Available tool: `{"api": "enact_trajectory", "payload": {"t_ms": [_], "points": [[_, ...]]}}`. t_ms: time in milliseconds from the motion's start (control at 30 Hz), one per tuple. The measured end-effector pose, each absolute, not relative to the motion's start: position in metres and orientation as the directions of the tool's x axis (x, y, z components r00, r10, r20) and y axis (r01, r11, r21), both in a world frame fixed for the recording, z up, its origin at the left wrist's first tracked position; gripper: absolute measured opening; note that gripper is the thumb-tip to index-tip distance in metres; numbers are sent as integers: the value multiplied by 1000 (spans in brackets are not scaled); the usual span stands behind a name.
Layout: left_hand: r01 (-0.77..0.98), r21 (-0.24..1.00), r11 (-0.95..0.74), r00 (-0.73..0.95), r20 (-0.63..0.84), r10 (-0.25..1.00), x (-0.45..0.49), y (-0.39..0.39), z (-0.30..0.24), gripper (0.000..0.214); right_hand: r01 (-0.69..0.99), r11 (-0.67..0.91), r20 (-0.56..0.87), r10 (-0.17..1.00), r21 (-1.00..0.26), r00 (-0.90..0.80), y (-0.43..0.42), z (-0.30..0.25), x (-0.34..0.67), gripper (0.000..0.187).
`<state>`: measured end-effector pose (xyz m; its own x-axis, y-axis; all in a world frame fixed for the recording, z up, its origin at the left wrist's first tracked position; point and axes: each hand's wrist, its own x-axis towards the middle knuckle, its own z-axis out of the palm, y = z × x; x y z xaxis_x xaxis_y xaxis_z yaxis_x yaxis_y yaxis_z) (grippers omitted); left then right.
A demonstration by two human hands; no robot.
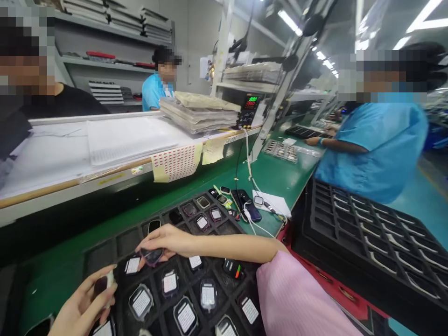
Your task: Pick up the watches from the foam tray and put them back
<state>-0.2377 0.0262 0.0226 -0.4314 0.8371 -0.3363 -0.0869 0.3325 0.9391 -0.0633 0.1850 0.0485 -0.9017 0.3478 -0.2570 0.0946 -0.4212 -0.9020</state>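
My left hand (82,303), at the lower left, is closed on a small watch case (101,285) with a dark face and a pale edge. Farther up, my right hand (170,240) grips a dark watch case (151,255) with a purple rim, tilted above the tray. Below both hands lies a black compartment tray (119,242). Many of its compartments hold watch cases with white printed labels, such as a labelled watch case (141,302) between me and my right hand. One watch case (234,268) shows a lit screen.
Behind the tray on the green bench (206,179) lie a phone (247,205), cables and a few watches. Stacked black trays (367,224) stand at the right. A raised shelf (133,135) carries papers and a pile of packs. One co-worker (381,140) works on the right; others are behind the shelf.
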Motion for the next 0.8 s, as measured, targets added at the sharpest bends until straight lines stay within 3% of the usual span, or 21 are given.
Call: {"api": "enact_trajectory", "payload": {"t_ms": [167,333,500,800], "points": [[50,971,235,-360,-201,911,-229,26,38,49,136,-468,-263,218,-873,-940,186,55,-61,41],[242,956,164,-325,-79,942,-233,29,47,35,199,-329,-296,279,-923,-913,186,67,-67,40],[213,958,193,-299,-124,946,-238,27,47,37,167,-423,-274,207,-891,-939,184,71,-71,52],[148,974,170,-259,-127,957,-236,23,48,36,154,-369,-243,209,-917,-947,179,63,-72,45]]}}
